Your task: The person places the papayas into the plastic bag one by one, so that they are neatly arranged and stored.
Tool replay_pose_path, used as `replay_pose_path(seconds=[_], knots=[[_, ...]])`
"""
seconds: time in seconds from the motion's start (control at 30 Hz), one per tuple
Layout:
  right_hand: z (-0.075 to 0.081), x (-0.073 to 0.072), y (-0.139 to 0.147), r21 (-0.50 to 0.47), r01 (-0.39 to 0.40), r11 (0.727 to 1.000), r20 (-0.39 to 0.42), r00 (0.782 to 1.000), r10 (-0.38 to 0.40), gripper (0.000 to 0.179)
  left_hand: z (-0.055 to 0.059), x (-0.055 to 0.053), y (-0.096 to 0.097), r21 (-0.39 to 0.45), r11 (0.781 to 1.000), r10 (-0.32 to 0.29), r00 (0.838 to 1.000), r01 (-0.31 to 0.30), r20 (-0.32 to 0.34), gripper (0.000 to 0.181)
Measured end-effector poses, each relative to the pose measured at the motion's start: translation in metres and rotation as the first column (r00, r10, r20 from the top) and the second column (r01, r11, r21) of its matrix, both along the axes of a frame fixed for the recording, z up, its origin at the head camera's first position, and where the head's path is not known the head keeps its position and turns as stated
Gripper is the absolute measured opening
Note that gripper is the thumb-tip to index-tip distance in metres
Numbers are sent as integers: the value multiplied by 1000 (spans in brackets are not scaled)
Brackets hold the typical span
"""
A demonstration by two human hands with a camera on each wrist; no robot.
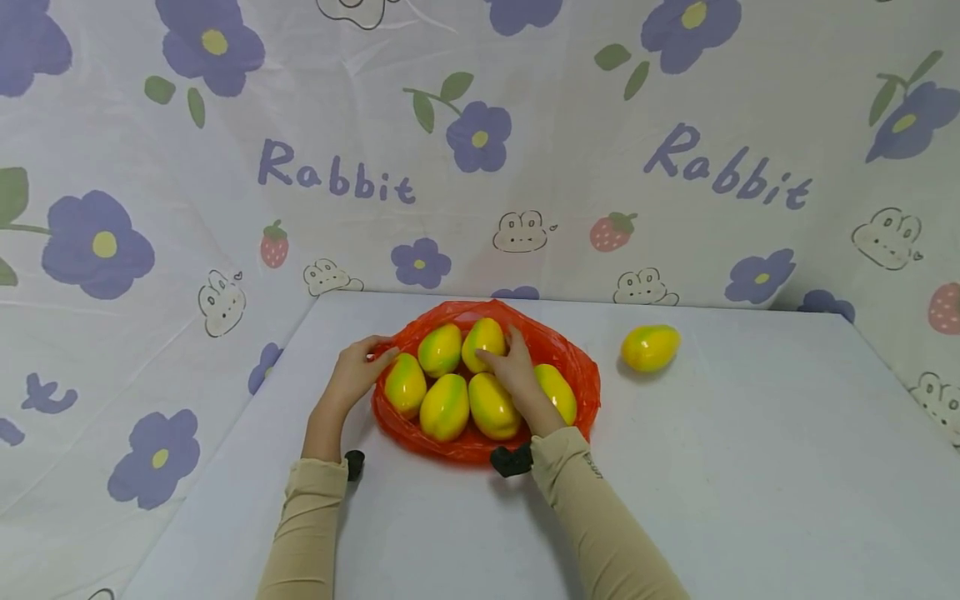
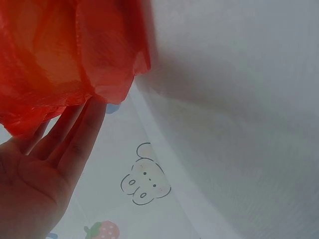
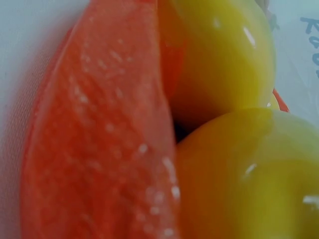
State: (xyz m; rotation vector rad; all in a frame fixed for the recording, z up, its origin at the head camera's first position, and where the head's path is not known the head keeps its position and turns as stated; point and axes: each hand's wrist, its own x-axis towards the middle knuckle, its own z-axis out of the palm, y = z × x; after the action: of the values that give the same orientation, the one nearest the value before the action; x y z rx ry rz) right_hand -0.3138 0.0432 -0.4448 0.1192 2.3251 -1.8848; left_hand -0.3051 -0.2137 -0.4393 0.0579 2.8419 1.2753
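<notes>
A red plastic bag [image 1: 588, 383] lies spread open on the table with several glossy yellow-green mangoes inside, such as the front one [image 1: 445, 408]. My right hand [image 1: 521, 375] reaches over the bag and grips a mango [image 1: 483, 340] at the back, thumb on its near side and fingers on its right. At the bag's left rim, my left hand [image 1: 354, 375] holds the red plastic between thumb and fingers, beside the leftmost mango [image 1: 405, 385]. In the left wrist view its fingers [image 2: 82, 134] run up behind the plastic. Bag and mangoes fill the right wrist view, where the right hand's grip is hidden.
A single mango [image 1: 650, 348] lies on the white table [image 1: 750, 467], to the right of the bag. Behind the table hangs a cloth [image 1: 555, 108] printed with flowers, rabbits and strawberries. Each wrist carries a black strapped piece.
</notes>
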Motion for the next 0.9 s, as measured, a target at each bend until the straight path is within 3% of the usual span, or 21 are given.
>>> replay_pose_path(seconds=[0.43,0.9], knots=[[5,4,3,15,16,1000,-45,999,-15,83,1,0,2,-2,1000,-3,1000,3,-2,45],[31,6,27,-68,15,998,-108,994,-23,83,1,0,1,-2,1000,-4,1000,4,3,46]])
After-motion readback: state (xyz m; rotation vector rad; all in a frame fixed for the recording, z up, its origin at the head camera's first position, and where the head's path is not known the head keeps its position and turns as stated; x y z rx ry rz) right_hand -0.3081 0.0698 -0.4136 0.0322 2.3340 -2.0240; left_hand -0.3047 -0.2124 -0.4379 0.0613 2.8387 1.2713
